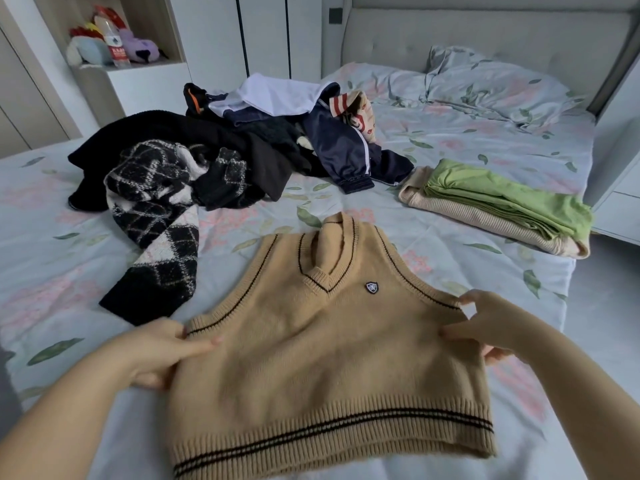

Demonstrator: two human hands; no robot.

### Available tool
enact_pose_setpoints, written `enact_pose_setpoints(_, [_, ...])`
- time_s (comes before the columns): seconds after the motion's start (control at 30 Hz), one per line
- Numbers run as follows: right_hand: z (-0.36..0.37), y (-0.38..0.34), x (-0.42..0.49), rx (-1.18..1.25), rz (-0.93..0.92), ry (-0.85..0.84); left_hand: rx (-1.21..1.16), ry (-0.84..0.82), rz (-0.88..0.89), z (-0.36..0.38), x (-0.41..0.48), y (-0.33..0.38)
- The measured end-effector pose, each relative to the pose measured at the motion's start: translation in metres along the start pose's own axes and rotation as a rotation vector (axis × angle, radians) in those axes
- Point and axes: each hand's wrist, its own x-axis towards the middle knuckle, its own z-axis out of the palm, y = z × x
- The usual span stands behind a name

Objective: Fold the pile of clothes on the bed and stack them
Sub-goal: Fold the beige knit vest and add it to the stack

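A tan knitted vest [322, 358] with dark stripes and a small badge lies front-up on the bed [450, 140], its hem nearest me. My left hand [162, 351] grips the vest's left side below the armhole, thumb on top. My right hand [485, 323] grips the right side the same way. Behind the vest sits the unfolded pile [249, 147] of dark clothes, with a black-and-white argyle knit [156, 209] spilling toward me. At the right, a folded green garment [505, 199] rests on a folded beige knit [485, 220].
A navy jacket [349, 150] with white stripes and a white garment [273, 93] top the pile. A pillow [485, 81] lies by the padded headboard. Plush toys [114, 39] sit on a shelf at back left. The bed's right edge drops to the floor.
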Motion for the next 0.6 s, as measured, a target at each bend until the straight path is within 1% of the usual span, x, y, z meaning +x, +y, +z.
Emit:
enact_pose_setpoints(0.03, [0.000, 0.000, 0.001, -0.007, -0.012, 0.009, -0.055, 0.088, 0.060, -0.001, 0.007, 0.003])
enact_pose_setpoints(0.07, [0.000, 0.000, 0.001, -0.018, -0.026, 0.014, 0.002, 0.159, 0.111, -0.003, 0.015, 0.005])
enact_pose_setpoints(0.13, [-0.002, 0.001, 0.003, -0.057, -0.058, -0.012, 0.145, 0.226, 0.205, -0.005, 0.028, 0.008])
enact_pose_setpoints(0.27, [-0.008, 0.004, 0.005, -0.183, -0.078, -0.087, 0.374, 0.353, 0.304, -0.005, 0.039, 0.008])
enact_pose_setpoints(0.3, [-0.011, 0.006, 0.005, -0.205, -0.062, -0.125, 0.407, 0.340, 0.323, -0.005, 0.041, 0.007])
enact_pose_setpoints(0.4, [-0.022, 0.012, 0.001, -0.314, 0.017, -0.261, 0.396, 0.186, 0.340, -0.004, 0.041, 0.006])
enact_pose_setpoints(0.47, [-0.027, 0.015, 0.001, -0.356, 0.048, -0.310, 0.413, 0.141, 0.338, -0.001, 0.039, 0.006])
enact_pose_setpoints(0.53, [-0.028, 0.016, 0.003, -0.365, 0.050, -0.307, 0.469, 0.157, 0.347, 0.002, 0.037, 0.008])
enact_pose_setpoints(0.6, [-0.027, 0.014, 0.006, -0.315, 0.048, -0.250, 0.481, 0.199, 0.351, 0.003, 0.036, 0.009])
